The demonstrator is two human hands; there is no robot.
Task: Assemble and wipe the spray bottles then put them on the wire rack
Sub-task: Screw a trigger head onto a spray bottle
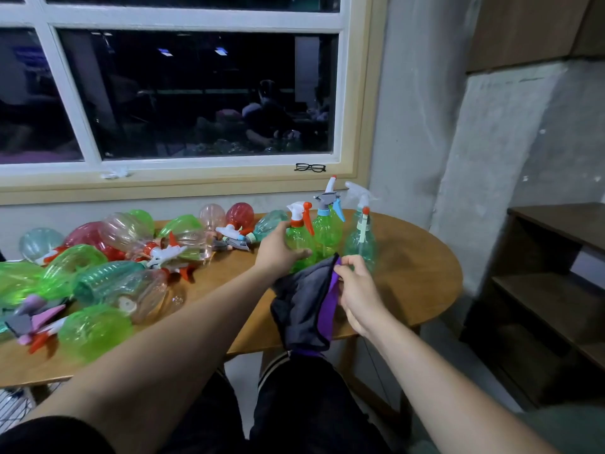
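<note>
My left hand (278, 250) grips the belly of an upright green spray bottle (299, 239) with a white and orange trigger head. My right hand (357, 290) pinches the top edge of a grey and purple cloth (304, 309), which hangs down past the table's front edge. Two more assembled bottles stand right behind: a green one with a grey and blue head (327, 221) and a pale teal one with a clear head (360, 234). Several headless bottles (108, 280) and loose trigger heads (163, 253) lie scattered across the left of the table.
The wooden table (409, 270) has a rounded right end. A dark wooden shelf unit (550, 290) stands to the right. Wire mesh (13, 404) shows at the lower left, under the table's edge. Black glasses (310, 167) lie on the window sill.
</note>
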